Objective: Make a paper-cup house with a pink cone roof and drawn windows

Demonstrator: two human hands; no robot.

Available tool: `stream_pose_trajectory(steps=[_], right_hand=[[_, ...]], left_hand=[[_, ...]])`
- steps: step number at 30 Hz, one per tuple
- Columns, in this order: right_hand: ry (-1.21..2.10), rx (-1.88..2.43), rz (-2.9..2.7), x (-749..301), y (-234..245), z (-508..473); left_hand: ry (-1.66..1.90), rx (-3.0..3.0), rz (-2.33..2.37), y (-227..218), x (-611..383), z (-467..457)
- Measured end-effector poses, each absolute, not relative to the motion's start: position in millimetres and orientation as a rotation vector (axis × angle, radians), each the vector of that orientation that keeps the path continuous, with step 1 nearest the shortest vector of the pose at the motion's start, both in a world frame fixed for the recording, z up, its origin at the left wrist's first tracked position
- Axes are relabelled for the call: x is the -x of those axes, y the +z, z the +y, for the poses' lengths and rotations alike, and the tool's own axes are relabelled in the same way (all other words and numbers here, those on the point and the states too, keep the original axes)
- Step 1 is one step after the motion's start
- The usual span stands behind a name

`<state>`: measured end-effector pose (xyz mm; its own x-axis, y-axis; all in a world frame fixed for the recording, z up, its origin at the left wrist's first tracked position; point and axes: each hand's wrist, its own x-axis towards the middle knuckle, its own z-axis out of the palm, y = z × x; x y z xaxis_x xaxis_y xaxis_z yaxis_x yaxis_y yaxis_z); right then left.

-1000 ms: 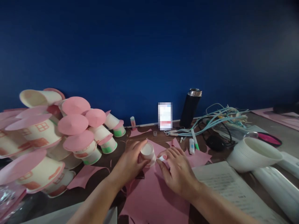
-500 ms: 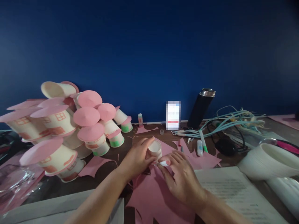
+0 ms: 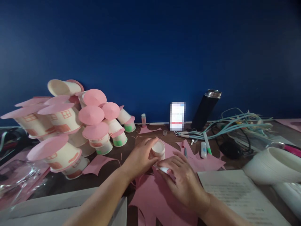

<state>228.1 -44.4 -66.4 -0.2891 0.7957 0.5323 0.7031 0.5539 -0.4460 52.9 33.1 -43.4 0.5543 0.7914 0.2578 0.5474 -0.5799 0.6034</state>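
Observation:
My left hand [image 3: 141,157] is wrapped round a small white paper cup [image 3: 159,148] that stands upside down on a pink paper sheet [image 3: 155,197] at the middle of the table. My right hand [image 3: 181,179] is closed on a small white stick-like object [image 3: 164,170], its tip touching the cup's lower side. Both forearms reach in from the bottom edge.
A heap of paper-cup houses with pink cone roofs [image 3: 70,125] fills the left. A black flask [image 3: 205,109], a tangle of pale cables [image 3: 235,125], markers [image 3: 205,147], a glue stick [image 3: 143,120], a stack of white bowls [image 3: 272,164] and an open booklet [image 3: 237,194] lie right.
The view has swung left, so everything sits further right in frame. My right hand has slid lower against the cup with the white object. My left hand keeps its hold on the cup.

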Motion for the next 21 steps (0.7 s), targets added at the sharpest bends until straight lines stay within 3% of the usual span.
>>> stream_pose_trajectory(steps=[21], right_hand=[[0.029, 1.184, -2.246, -223.5, -63.2, -49.3]], left_hand=[[0.721, -2.415, 1.079, -43.9, -51.3, 33.0]])
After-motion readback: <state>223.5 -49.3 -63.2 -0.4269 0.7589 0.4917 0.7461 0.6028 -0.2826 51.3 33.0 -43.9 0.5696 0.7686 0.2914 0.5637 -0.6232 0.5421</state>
